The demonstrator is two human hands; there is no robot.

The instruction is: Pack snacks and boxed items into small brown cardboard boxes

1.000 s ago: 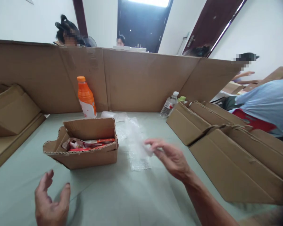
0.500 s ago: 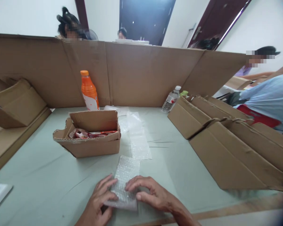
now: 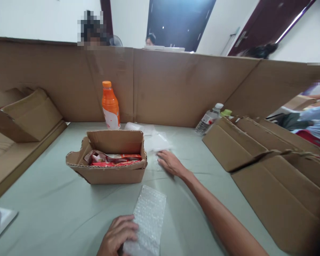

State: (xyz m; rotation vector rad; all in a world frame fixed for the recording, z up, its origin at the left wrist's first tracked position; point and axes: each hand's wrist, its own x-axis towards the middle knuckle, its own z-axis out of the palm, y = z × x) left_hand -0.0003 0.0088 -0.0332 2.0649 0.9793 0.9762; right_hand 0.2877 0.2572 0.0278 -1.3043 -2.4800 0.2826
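A flat piece of bubble wrap [image 3: 150, 215], perhaps a pouch, lies on the table near me. My left hand [image 3: 120, 233] is closed on its lower left edge, fingers curled over it and the thumb partly cut off by the frame. Farther out, my right hand [image 3: 170, 163] lies low over the table, fingers stretched forward and touching the near end of some clear plastic wrap [image 3: 158, 140]. To the left of that hand stands an open cardboard box [image 3: 114, 175] with red and pink packets [image 3: 117, 160] inside.
An orange bottle [image 3: 111, 106] and a clear water bottle [image 3: 209, 119] stand by the cardboard partition [image 3: 176, 89]. Cardboard boxes [image 3: 277, 192] line the right side; another box [image 3: 29, 117] sits at left. A white packet [image 3: 0, 222] lies at the left edge. People are beyond the partition.
My right hand has left the near bubble wrap and reached forward to the clear wrap behind. The left hand stays at the near piece. The view has shifted somewhat.
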